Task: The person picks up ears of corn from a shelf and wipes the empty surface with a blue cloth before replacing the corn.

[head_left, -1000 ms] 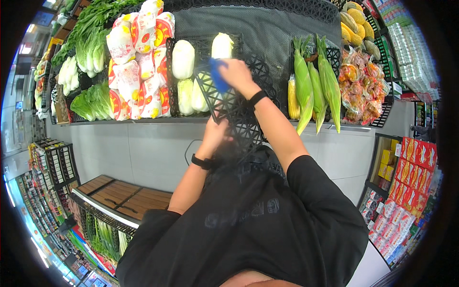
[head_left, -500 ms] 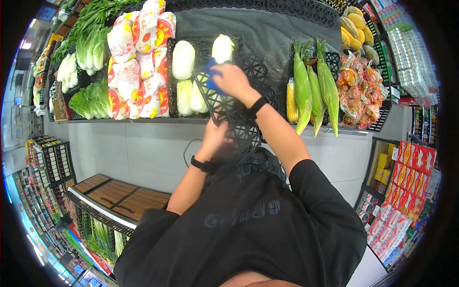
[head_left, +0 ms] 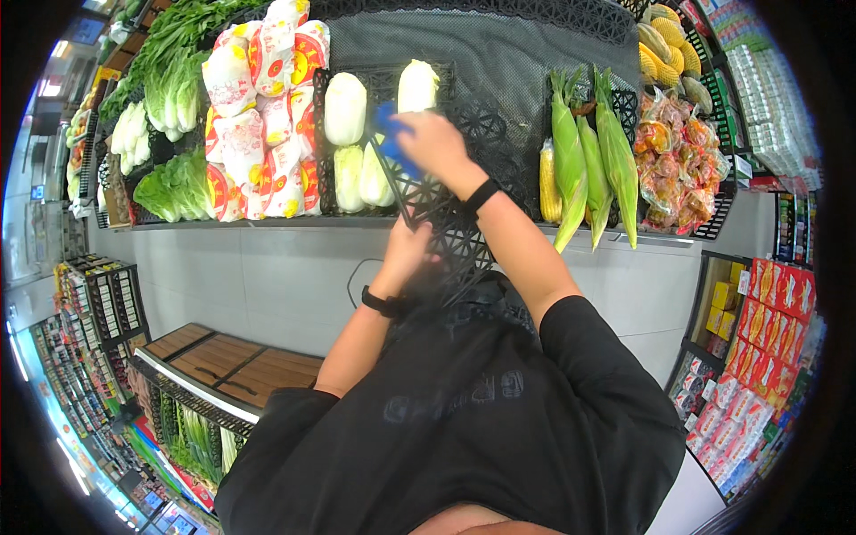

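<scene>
A black lattice plastic panel (head_left: 459, 245) is held tilted in front of my body, at the front edge of the produce stand. My left hand (head_left: 410, 250) grips its near left edge, fingers closed round it. Over the panel's upper part, my right hand (head_left: 432, 147) is closed on a blue cloth (head_left: 394, 143), which lies against the lattice. Just beyond are Chinese cabbages: one (head_left: 417, 85) behind my right hand, another (head_left: 345, 109) to the left, and two shorter ones (head_left: 349, 178) nearer the front edge, one partly covered by the panel.
Wrapped white-and-red packages (head_left: 259, 116) and leafy greens (head_left: 174, 192) stand to the left. Corn cobs (head_left: 571, 160) and bagged produce (head_left: 678, 160) are to the right. Black lattice panels (head_left: 499, 134) line the stand. A wooden-topped bench (head_left: 232, 361) sits at lower left, shelves (head_left: 767, 312) at right.
My right hand and the blue cloth have shifted slightly over the panel. The panel's upper edge has tilted a little; my left hand keeps its grip.
</scene>
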A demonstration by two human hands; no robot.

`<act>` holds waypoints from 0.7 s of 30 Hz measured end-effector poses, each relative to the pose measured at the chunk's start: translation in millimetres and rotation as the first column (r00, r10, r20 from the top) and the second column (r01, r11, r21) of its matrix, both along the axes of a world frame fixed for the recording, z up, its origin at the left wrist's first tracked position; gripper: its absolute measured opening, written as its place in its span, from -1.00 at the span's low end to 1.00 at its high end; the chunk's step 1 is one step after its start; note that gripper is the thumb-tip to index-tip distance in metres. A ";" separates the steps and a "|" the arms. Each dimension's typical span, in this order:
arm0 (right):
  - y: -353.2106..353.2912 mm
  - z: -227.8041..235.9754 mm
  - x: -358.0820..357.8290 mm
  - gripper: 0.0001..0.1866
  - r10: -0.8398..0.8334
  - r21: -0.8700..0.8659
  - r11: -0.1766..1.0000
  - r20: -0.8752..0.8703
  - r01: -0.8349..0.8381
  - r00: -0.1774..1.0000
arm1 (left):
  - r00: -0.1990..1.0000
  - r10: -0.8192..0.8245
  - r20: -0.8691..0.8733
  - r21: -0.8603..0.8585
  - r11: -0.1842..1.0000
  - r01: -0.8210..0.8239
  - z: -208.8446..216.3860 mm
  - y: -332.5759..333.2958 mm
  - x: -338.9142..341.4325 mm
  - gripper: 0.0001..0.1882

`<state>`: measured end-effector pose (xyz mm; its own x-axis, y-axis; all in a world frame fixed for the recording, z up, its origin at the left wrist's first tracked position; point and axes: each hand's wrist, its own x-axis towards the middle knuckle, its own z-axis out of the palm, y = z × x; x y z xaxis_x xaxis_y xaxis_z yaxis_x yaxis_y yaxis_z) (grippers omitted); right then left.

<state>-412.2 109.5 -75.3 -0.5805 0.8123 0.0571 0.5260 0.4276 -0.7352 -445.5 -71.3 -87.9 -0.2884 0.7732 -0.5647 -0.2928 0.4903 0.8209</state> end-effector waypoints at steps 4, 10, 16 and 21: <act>31.1 -29.5 12.2 -0.71 -0.165 -0.002 0.986 -0.019 0.165 0.986 | 0.999 -0.041 -0.004 -0.038 0.998 0.040 4.0 3.4 3.5 -0.46; -24.6 23.9 -10.2 -0.66 0.148 0.036 0.989 -0.228 -0.143 0.962 | 0.998 -0.061 -0.028 0.002 0.998 0.061 -9.7 -0.9 -1.8 -0.43; 23.7 -48.3 19.4 -0.73 -0.360 0.093 0.930 0.024 0.356 0.933 | 0.999 -0.039 -0.006 -0.028 0.999 0.039 4.3 3.1 1.7 -0.45; -37.8 -4.4 2.1 -0.64 0.107 0.145 0.988 -0.360 -0.057 0.927 | 0.999 -0.032 -0.021 -0.016 0.999 0.032 -10.1 -1.7 -4.3 -0.47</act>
